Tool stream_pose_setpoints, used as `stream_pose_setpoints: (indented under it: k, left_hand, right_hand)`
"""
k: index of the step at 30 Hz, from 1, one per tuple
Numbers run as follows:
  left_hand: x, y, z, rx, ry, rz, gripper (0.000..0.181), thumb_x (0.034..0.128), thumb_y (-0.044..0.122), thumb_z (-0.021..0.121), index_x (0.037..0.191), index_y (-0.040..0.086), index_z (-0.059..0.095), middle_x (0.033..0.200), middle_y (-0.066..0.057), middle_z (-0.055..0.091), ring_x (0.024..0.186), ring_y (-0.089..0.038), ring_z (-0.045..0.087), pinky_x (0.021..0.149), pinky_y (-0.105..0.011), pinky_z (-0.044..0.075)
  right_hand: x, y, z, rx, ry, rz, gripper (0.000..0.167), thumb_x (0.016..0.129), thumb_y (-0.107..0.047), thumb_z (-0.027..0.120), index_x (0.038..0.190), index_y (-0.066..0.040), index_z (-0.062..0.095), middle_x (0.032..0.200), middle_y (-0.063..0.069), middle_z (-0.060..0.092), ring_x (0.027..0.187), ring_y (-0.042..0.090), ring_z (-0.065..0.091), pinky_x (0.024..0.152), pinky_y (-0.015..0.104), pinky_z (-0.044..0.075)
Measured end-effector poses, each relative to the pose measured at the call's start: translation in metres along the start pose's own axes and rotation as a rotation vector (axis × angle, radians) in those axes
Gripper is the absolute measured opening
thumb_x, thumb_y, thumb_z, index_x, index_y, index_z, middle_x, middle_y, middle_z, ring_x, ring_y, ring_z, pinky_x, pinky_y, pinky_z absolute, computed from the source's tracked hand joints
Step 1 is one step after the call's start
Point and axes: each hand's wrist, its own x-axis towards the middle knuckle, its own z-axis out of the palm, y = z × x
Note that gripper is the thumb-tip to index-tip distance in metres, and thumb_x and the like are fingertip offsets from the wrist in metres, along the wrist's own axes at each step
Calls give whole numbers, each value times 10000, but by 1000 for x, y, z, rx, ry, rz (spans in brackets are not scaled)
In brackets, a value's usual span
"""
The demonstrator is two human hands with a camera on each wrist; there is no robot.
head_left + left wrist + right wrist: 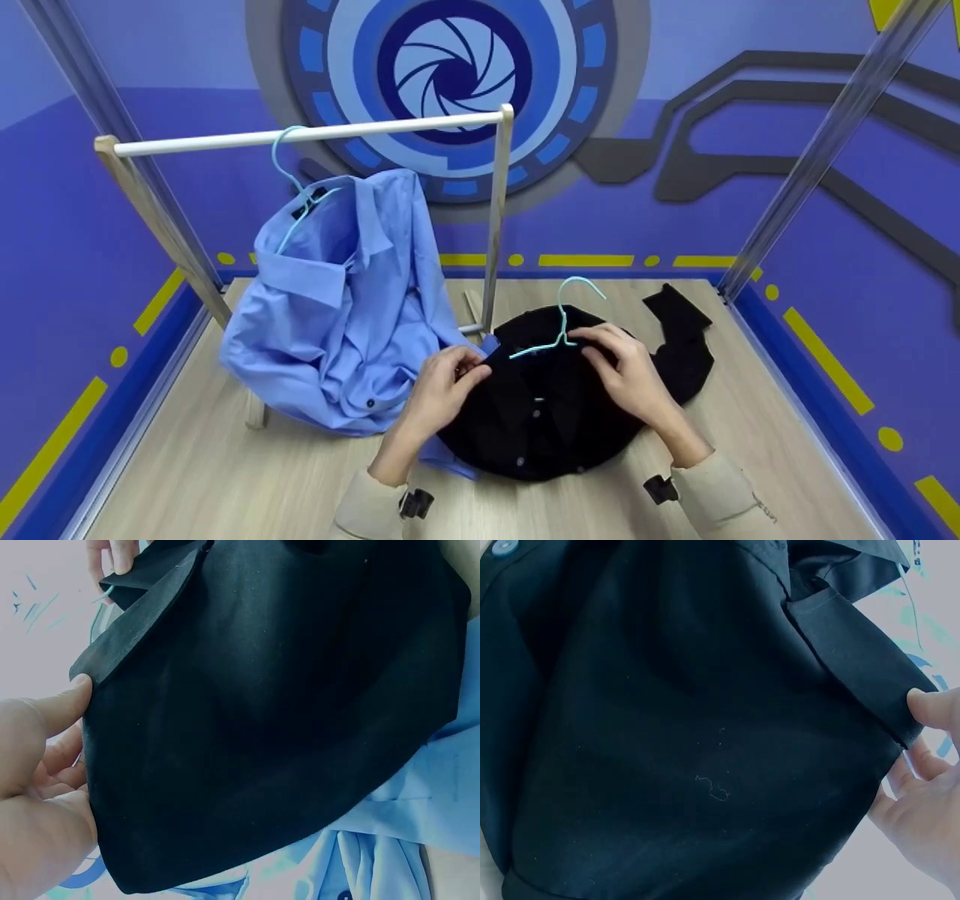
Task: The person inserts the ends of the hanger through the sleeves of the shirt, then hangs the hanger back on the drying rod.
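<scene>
A black button-up shirt (592, 420) lies bunched on the tabletop, its buttons facing me. From its neck rises a light-blue wire hanger (562, 324), hook upward and hung on nothing; most of its body is hidden by the cloth. My left hand (439, 390) pinches the shirt's left edge, and the left wrist view shows the thumb (81, 684) on the black cloth. Close beside the hanger, my right hand (630, 375) holds the shirt near its collar. In the right wrist view its thumb (922, 705) presses the folded black edge, other fingers behind.
A clothes rack (202, 142) with a white bar and wooden legs stands at the back left. On it, a blue shirt (315, 322) hangs from another light-blue hanger (276, 161), its lower part spread on the table beside the black shirt. A black sleeve (679, 322) extends right.
</scene>
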Motion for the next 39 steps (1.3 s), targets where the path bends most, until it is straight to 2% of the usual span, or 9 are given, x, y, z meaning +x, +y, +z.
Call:
stream_pose_setpoints:
  k: [8,15,20,26,30,34,39]
  left_hand:
    - [-1,-2,-4,7,-5,-41,164,978,229,720,940,70,711,862,19,648,752,-127,587,675,-290,494]
    - [-2,-3,-7,9,10,-53,162,975,225,725,928,71,712,855,24,648,753,-116,584,683,-288,495]
    - [-3,-5,-8,-4,15,-66,161,976,220,725,933,65,715,857,25,654,772,-127,593,695,-293,501]
    - [-5,-4,-10,-39,-50,-110,168,977,233,730,942,68,726,872,38,672,801,-126,614,721,-293,510]
    - [-5,-4,-12,-74,-92,-133,163,974,217,733,962,55,735,882,33,687,797,-132,629,730,-292,522]
    - [-6,-5,-13,-88,-122,-115,158,982,203,719,994,46,738,920,27,697,839,-149,641,771,-331,532]
    - [-9,-8,-18,-89,-176,-74,150,996,145,672,1053,21,732,1048,-25,693,1019,-227,644,921,-465,504]
  right_hand:
    - [-1,5,2,12,37,5,390,863,205,685,1161,-42,738,1094,69,711,991,259,671,891,175,454]
    - [-2,5,-3,12,26,27,358,914,135,685,1213,-57,727,1161,-4,706,1033,214,669,899,178,465]
    - [-5,9,-4,6,33,48,345,936,100,681,1219,-92,723,1156,-9,705,1010,197,665,871,186,463]
    - [-7,8,-2,14,35,76,280,932,138,656,1142,-41,705,1106,34,698,1007,215,652,885,182,447]
    - [-6,5,-4,42,23,116,289,938,156,631,1140,-42,691,1107,28,687,1011,204,639,877,177,441]
    - [-6,6,-5,26,6,125,316,929,175,623,1146,-49,677,1100,39,675,1026,196,633,889,177,437]
    - [-5,6,-6,26,11,101,313,922,189,620,1131,-37,674,1088,35,670,1018,200,636,888,175,440]
